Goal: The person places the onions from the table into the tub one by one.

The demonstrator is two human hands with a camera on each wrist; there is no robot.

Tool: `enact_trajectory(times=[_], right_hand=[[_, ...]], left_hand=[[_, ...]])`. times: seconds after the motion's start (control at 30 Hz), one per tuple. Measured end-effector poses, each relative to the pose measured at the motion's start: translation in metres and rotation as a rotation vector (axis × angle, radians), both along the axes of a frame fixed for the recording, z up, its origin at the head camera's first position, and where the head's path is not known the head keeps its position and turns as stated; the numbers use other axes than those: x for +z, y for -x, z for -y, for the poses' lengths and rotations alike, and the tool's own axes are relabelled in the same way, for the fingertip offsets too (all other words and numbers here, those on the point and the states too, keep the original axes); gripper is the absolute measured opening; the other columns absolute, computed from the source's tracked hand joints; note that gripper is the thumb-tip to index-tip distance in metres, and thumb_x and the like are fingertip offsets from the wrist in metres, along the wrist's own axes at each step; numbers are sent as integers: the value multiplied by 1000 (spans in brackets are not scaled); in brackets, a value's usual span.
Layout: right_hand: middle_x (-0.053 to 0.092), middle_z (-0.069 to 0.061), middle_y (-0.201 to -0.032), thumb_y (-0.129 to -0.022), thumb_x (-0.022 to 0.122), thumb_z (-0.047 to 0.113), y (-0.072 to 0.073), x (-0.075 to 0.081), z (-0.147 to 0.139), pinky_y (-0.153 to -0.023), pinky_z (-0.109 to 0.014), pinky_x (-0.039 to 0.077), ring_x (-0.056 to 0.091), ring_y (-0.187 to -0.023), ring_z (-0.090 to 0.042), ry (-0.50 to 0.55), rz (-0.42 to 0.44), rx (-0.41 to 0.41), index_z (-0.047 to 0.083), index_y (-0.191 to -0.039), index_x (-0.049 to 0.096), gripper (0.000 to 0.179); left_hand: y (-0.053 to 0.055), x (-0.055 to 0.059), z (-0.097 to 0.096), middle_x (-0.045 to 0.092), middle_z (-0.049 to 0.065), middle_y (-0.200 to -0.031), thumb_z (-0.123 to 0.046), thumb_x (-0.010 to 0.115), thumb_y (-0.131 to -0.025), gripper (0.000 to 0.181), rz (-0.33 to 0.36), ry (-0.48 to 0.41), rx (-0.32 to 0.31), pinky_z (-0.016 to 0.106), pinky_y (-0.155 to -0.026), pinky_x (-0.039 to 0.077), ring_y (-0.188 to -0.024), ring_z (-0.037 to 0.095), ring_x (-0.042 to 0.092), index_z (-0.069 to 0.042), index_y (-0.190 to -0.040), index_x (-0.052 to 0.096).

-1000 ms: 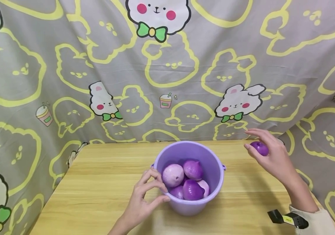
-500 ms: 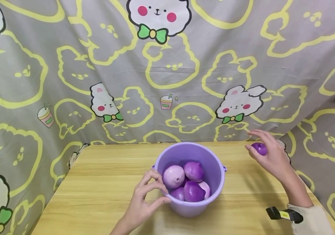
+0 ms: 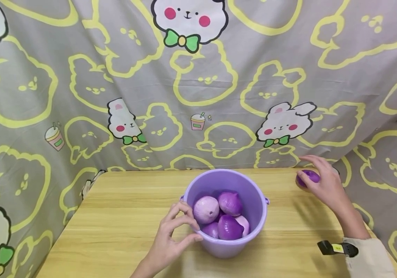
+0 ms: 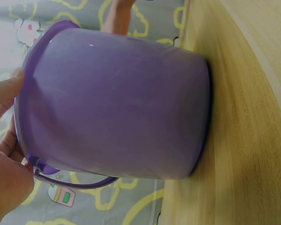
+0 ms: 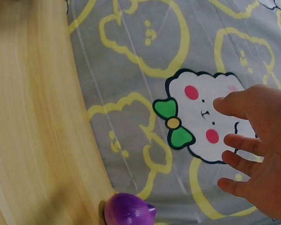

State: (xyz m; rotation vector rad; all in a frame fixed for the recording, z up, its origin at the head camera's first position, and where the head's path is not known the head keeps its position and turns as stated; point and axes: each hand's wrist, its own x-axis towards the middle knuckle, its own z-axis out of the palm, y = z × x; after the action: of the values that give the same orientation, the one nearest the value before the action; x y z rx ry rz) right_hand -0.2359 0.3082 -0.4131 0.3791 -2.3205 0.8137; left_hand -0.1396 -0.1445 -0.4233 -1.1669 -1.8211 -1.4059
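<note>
A purple bucket (image 3: pixel 222 250) stands upright on the table, holding several onions, both dark purple (image 3: pixel 230 227) and pale (image 3: pixel 206 209). My left hand (image 3: pixel 170 231) pinches the bucket's near-left rim between thumb and fingers; the left wrist view shows the bucket's side (image 4: pixel 117 103) and this hand (image 4: pixel 7 183) at its rim. At the table's back right lies one more purple onion (image 3: pixel 312 176), partly hidden behind my right thumb. My right hand (image 3: pixel 325 183) hovers there with fingers spread and relaxed. In the right wrist view that hand (image 5: pixel 267 154) is apart from the onion (image 5: pixel 129 210).
The wooden table (image 3: pixel 115 216) carries the bucket near its middle. A patterned grey curtain (image 3: pixel 156 85) hangs along the back edge and both sides. The bucket's handle (image 4: pixel 79 184) hangs down at its side. A black strap device (image 3: pixel 337 248) sits on the right wrist.
My right hand has shifted slightly to the right over the loose onion, and more of the onion shows. The left hand keeps its place on the bucket rim.
</note>
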Motion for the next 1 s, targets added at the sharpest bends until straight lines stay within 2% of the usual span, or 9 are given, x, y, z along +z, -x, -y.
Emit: enact_trajectory(times=[0.3,0.47,0.6,0.77,0.93,1.0], right_hand=[[54,-27,-134,-90,76,6,12,-10,-18,-97,-77,34,46,-124,-52,35,62,-41,4,-129,64,41],[51,-30,-135,-91,76,9,15,-19,-26,-98,-81,29,43,-126,-56,23,107,-56,4,-129,63,41],[51,-32,-135,-90,76,8,17,-27,-30,-99,-82,25,42,-125,-59,13,110,-43,3,-129,62,41],[51,-32,-133,-87,77,5,21,-35,-35,-97,-81,27,43,-123,-59,-1,111,-45,2,-128,62,44],[45,-38,-133,-88,76,7,26,-40,-41,-93,-84,24,38,-121,-64,-30,179,-65,1,-131,58,46],[42,-40,-134,-89,76,8,28,-44,-43,-91,-84,27,36,-120,-66,-47,211,-70,0,-131,57,46]], left_hand=[[2,-7,1,57,6,-103,-10,86,-80,19,11,6,5,39,-112,37,-107,29,52,-11,-92,70],[1,-6,0,56,6,-103,-8,86,-80,20,6,14,1,39,-113,36,-107,29,52,-12,-92,70],[0,-5,-1,56,6,-102,-8,85,-80,20,7,11,-3,40,-114,36,-108,27,52,-12,-92,70],[1,-5,0,57,6,-102,-10,85,-81,19,8,6,-2,40,-113,37,-108,28,53,-11,-92,70],[1,-6,1,57,6,-102,-10,85,-81,19,8,3,5,40,-113,36,-106,29,53,-11,-92,70],[1,-5,1,57,6,-102,-9,85,-81,19,9,2,4,40,-114,36,-106,28,53,-11,-92,70]])
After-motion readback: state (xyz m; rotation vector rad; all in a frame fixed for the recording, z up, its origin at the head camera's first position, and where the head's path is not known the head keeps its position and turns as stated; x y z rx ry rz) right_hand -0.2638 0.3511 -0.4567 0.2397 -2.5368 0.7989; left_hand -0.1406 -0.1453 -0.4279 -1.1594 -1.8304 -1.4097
